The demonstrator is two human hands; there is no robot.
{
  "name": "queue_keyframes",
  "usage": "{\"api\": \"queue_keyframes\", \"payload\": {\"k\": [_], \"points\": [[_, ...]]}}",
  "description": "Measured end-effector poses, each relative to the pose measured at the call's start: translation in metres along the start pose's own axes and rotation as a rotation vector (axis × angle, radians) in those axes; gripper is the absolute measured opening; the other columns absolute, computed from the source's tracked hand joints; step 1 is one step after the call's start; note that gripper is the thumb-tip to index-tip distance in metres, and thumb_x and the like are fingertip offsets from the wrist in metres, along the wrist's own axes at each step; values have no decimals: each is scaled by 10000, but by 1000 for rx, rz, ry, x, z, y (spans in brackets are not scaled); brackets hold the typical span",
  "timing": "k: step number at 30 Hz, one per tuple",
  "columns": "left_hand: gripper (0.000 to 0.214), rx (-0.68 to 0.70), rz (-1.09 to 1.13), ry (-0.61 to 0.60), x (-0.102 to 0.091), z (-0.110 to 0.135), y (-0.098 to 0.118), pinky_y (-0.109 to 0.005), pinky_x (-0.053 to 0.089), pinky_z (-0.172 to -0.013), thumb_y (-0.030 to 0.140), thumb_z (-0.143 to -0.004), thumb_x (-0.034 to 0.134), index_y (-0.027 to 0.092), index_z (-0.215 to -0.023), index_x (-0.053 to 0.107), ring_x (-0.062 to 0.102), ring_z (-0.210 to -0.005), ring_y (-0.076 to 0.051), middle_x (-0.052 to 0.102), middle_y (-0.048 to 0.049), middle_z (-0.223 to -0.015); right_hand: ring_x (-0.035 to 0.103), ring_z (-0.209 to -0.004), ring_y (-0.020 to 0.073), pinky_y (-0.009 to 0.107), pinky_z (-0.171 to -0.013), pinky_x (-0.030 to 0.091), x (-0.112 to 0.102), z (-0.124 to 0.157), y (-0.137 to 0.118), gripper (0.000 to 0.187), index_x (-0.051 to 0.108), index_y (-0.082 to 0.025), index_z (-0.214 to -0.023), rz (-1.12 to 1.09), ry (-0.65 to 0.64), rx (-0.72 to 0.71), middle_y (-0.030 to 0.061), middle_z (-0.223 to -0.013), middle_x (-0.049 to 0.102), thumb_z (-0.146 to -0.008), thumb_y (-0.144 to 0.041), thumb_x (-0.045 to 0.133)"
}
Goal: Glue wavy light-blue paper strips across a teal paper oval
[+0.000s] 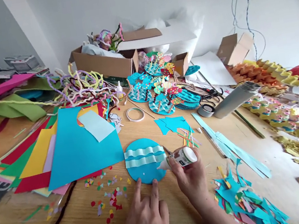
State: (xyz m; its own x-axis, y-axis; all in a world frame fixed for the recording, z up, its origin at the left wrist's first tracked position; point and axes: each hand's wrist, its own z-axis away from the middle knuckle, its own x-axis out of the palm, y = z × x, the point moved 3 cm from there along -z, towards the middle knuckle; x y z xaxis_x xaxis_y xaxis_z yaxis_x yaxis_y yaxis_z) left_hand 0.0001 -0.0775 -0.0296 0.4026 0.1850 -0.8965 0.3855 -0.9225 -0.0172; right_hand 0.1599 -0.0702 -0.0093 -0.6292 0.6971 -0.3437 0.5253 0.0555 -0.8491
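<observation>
A blue paper circle lies flat on the table in front of me, with two wavy pale-blue paper strips running across it. Two outstretched fingers of my left hand press on its near edge, and this hand holds nothing. My right hand is wrapped around a white glue bottle, tilted with its nozzle pointing left at the circle's right side. A small white dot shows on the blue paper. Whether the nozzle touches the paper, I cannot tell.
Coloured paper sheets lie on the left, with small confetti pieces nearby. Blue scraps are heaped at the right front. Finished-looking sea decorations, a tape roll and a steel flask stand farther back.
</observation>
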Motion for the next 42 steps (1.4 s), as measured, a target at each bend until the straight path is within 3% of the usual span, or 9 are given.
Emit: {"api": "queue_keyframes", "payload": {"k": [9, 21, 42], "points": [[100, 2, -2, 19, 0, 0, -1, -535, 288, -1024, 180, -794, 519, 179, -694, 504, 605, -599, -171, 688, -200, -1062, 500, -649, 119, 244, -573, 432, 1, 2, -2, 210, 462, -210, -919, 115, -54, -174, -14, -780, 500, -813, -251, 639], [111, -7, 3, 6, -3, -2, -1, -526, 293, -1017, 183, -796, 520, 181, -688, 497, 605, -588, -173, 688, -206, -1059, 523, -642, 118, 244, -597, 469, 2, -1, -11, 209, 445, -221, -946, 154, -103, -283, -23, -769, 512, -821, -213, 613], [112, 13, -31, -29, -3, -2, -1, -533, 288, -1020, 221, -810, 519, 180, -706, 513, 602, -598, -177, 697, -174, -1053, 504, -616, 124, 245, -539, 443, 5, 0, -9, 187, 442, -225, -933, 194, -125, -280, -21, -749, 509, -831, -243, 598]]}}
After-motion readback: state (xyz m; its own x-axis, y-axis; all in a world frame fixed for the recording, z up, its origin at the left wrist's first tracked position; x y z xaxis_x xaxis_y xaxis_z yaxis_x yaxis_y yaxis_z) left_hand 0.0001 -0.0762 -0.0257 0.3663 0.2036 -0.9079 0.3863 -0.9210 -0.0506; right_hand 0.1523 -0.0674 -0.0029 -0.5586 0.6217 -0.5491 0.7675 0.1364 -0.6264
